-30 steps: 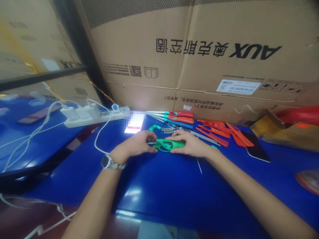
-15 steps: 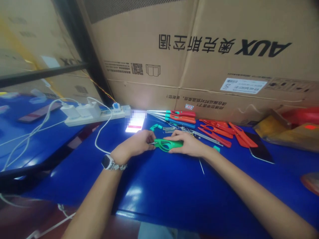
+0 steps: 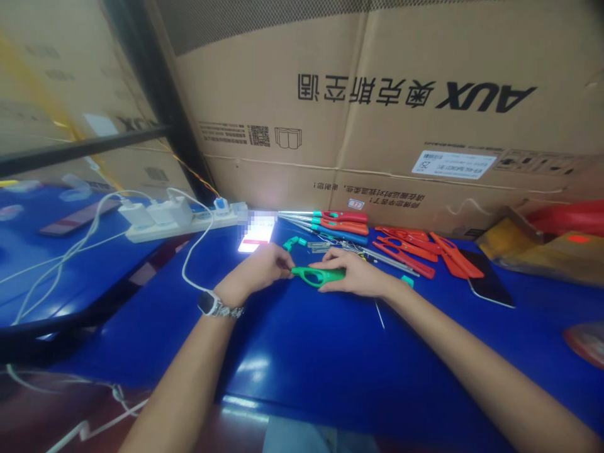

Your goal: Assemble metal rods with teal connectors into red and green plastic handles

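My right hand (image 3: 352, 272) is closed around a green lighter handle (image 3: 309, 275), the grip of a long-reach lighter with an oval opening in it. The handle lies sideways, its narrow end to the left. At that end the fingers of my left hand (image 3: 270, 267) are pinched together, hiding whatever small part is between them. Just beyond the hands are teal caps (image 3: 295, 241) and small metal parts (image 3: 321, 246). Finished-looking long-nosed lighters (image 3: 342, 217) in red, orange and blue lie behind them.
Orange-red handle shells (image 3: 425, 245) lie at the right, partly over a dark phone (image 3: 493, 286). A lit phone (image 3: 257, 233) and a white power strip (image 3: 189, 220) with cables are at the left. A large cardboard box (image 3: 377, 138) stands behind the blue table (image 3: 292, 358).
The thin metal bit showing between my left fingers and the green handle is now out of sight, and the handle's narrow end meets the fingertips. The view has shifted slightly.
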`<state>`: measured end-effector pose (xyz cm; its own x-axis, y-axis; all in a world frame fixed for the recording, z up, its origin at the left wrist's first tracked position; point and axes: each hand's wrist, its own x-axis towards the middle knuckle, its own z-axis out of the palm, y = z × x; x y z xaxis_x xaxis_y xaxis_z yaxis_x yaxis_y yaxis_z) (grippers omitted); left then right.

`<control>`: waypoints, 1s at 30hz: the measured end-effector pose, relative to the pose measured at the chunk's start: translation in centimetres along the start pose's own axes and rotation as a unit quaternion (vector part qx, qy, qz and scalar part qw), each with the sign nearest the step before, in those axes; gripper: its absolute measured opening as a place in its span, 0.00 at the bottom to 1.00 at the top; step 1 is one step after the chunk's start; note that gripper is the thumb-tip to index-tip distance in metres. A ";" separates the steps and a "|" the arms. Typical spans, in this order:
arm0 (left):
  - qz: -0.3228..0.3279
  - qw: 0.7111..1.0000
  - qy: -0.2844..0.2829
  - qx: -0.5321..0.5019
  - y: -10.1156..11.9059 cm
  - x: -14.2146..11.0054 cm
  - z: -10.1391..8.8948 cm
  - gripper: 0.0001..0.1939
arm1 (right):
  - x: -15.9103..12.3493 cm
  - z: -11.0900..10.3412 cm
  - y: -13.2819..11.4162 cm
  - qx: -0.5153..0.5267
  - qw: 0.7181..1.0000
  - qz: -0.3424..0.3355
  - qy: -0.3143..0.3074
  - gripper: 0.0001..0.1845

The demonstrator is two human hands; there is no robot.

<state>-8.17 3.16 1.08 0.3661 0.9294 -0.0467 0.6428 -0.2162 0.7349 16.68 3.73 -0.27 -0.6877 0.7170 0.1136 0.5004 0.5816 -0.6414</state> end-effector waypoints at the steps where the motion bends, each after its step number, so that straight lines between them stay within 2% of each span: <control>1: -0.003 1.000 0.002 -0.003 0.0 0.1 0.0 0.03 | 0.0 -0.1 -0.1 -0.002 1.000 0.004 -0.006 0.28; 10: -0.024 0.999 -0.013 -0.033 -0.6 0.4 0.4 0.07 | 0.9 -1.6 -1.2 -0.032 0.994 0.075 -0.077 0.29; 14: -0.036 0.998 -0.026 -0.041 -0.7 0.4 0.4 0.10 | 1.1 -1.8 -1.3 -0.032 0.992 0.079 -0.096 0.28; 22: 0.007 0.998 -0.050 -0.039 -0.3 -0.1 0.0 0.12 | 0.7 -1.1 -0.9 -0.043 0.995 0.059 -0.063 0.28; 26: 0.022 0.998 -0.029 -0.041 -0.5 0.2 0.3 0.09 | -0.2 -0.4 -1.0 -0.044 0.997 0.053 -0.038 0.31; 30: 0.016 0.999 -0.012 -0.040 -0.5 0.4 0.5 0.07 | -0.7 -0.1 -1.5 -0.036 0.998 0.041 -0.034 0.23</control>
<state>-8.08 3.48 0.35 0.4026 0.9146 -0.0384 0.5754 -0.2202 0.7877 16.45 2.39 0.64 -0.6764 0.7365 0.0092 0.5908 0.5499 -0.5904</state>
